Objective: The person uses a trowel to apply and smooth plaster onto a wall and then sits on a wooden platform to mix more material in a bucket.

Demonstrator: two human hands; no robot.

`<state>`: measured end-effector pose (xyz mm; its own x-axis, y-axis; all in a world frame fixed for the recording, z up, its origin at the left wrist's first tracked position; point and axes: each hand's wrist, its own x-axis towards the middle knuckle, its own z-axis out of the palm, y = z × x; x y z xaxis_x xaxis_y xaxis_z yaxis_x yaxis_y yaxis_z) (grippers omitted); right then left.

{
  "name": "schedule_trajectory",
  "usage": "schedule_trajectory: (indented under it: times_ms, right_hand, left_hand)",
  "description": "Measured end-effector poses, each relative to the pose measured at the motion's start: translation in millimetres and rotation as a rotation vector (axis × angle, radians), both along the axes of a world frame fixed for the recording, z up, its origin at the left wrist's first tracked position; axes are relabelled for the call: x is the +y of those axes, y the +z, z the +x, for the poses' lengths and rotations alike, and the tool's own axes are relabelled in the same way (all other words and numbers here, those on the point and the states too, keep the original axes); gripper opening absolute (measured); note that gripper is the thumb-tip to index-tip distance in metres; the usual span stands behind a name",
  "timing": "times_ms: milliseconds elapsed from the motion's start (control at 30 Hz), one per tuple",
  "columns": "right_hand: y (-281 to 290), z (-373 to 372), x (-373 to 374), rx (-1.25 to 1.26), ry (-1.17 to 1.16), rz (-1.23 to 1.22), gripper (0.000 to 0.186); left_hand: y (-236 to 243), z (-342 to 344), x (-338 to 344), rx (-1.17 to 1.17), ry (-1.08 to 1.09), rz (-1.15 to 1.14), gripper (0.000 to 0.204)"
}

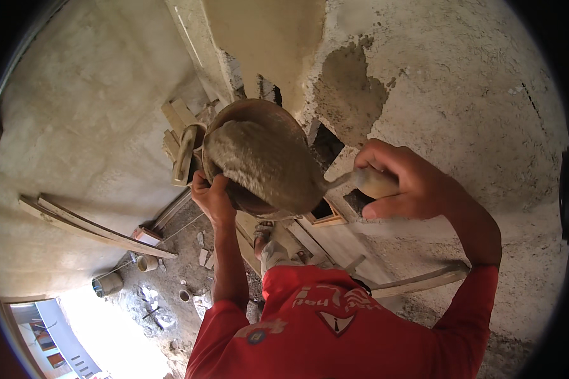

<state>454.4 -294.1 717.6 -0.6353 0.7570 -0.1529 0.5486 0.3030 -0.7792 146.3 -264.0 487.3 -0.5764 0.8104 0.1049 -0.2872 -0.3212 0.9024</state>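
My left hand is closed on the near left rim of a round brown bucket, thumb and fingers pinching its edge. In my right hand is a trowel, its rounded wooden handle wrapped by the fingers. A thick heap of wet grey mortar covers the trowel's blade, which lies over the bucket's mouth. The heap hides most of the bucket's inside. Just beyond the trowel, a rough wall carries a darker, damp-looking mortar patch.
A wooden float rests beside the bucket's left side, near stacked wood pieces. Long planks lean at the left wall. Small buckets and rubble stand on the floor below. A wooden beam lies under my right arm.
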Motion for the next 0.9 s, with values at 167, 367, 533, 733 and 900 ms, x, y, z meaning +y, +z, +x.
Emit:
schedule_trajectory:
  times_ms: [167, 367, 533, 733, 900]
  right_hand:
    - [-4.1, 28.2, 7.7, 0.058, -0.163, -0.407, 0.047]
    - [22.9, 107.3, 25.7, -0.157, -1.072, 0.388, 0.062]
    - [14.4, 98.3, 20.8, -0.047, -0.918, 0.312, 0.047]
    - [-95.6, 50.7, -16.0, 0.002, -0.65, -0.4, 0.026]
    - [-157.6, -11.8, -25.1, 0.255, -0.384, -0.815, 0.023]
  left_hand:
    - [-11.3, -10.9, -11.1, 0.035, 0.023, -0.084, 0.014]
    - [-30.1, -10.8, -24.1, 0.139, -0.02, -0.186, 0.013]
    - [-43.9, -6.1, -20.4, 0.094, -0.023, -0.184, 0.01]
    - [-36.0, 13.6, -19.6, 0.055, -0.07, -0.091, 0.013]
    - [-30.9, 21.8, -22.7, 0.11, -0.088, -0.082, 0.019]
